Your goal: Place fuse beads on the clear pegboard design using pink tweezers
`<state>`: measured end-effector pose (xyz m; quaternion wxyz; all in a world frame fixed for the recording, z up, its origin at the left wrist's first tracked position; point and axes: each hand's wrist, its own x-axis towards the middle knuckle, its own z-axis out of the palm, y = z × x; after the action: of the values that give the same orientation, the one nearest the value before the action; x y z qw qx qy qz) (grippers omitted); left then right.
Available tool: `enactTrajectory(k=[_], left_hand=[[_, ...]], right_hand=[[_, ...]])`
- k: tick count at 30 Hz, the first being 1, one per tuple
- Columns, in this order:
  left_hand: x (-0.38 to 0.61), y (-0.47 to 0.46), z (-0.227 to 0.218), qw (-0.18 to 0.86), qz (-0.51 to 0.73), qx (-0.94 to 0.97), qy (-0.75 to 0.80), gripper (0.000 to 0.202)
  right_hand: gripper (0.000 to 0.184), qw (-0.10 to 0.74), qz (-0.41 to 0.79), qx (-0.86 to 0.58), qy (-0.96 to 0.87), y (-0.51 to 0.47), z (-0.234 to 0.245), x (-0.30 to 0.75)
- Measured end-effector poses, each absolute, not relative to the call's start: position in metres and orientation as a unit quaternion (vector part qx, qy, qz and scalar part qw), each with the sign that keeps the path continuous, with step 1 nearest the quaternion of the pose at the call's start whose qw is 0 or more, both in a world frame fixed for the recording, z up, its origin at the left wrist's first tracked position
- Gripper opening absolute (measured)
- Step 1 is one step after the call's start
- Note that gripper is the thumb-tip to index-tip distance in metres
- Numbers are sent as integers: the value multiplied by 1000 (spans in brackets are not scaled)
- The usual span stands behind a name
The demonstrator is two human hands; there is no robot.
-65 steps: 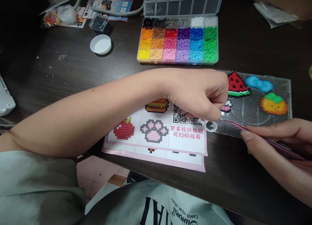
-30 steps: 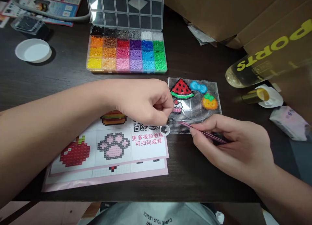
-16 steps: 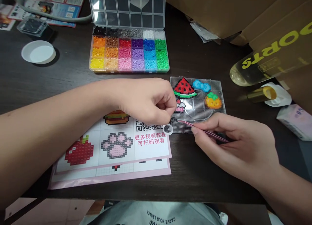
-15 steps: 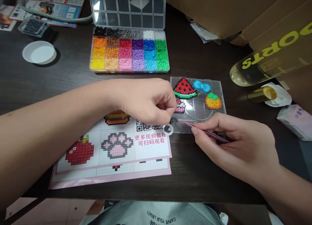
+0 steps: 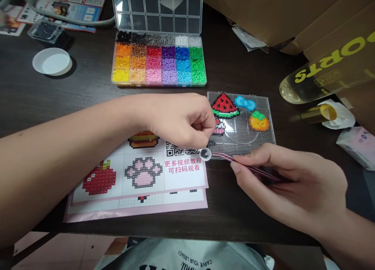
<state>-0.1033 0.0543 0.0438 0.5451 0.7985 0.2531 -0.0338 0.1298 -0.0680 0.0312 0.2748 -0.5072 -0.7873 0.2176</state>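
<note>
My left hand (image 5: 181, 119) is curled in a pinch over the left edge of the clear pegboard (image 5: 263, 139); what its fingertips hold is hidden. Just below it sits a tiny white cap (image 5: 205, 154) with dark beads in it. My right hand (image 5: 290, 184) grips pink tweezers (image 5: 249, 166), whose tips reach into that cap. On the pegboard lie a bead watermelon (image 5: 224, 105), a blue bow (image 5: 245, 102), an orange fruit (image 5: 259, 121) and a small pink-and-white piece (image 5: 218, 127) partly behind my left fingers.
A bead box (image 5: 159, 61) with many colours stands open behind. Pattern sheets (image 5: 140, 172) lie under my left forearm. A white lid (image 5: 52, 62) sits far left. A bottle (image 5: 316, 80), cardboard boxes (image 5: 263, 12) and tissue (image 5: 336, 114) crowd the right side.
The view swung right and pulled back. The tweezers' tips have moved from the pegboard's lower edge down-left into the small cap. My left hand keeps its pinch.
</note>
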Motion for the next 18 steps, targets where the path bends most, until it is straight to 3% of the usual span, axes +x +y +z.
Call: enactTrajectory(k=[18], left_hand=[[-102, 52, 45, 543, -30, 797, 265, 26]], right_hand=[[14, 240, 239, -493, -801, -62, 34, 120]])
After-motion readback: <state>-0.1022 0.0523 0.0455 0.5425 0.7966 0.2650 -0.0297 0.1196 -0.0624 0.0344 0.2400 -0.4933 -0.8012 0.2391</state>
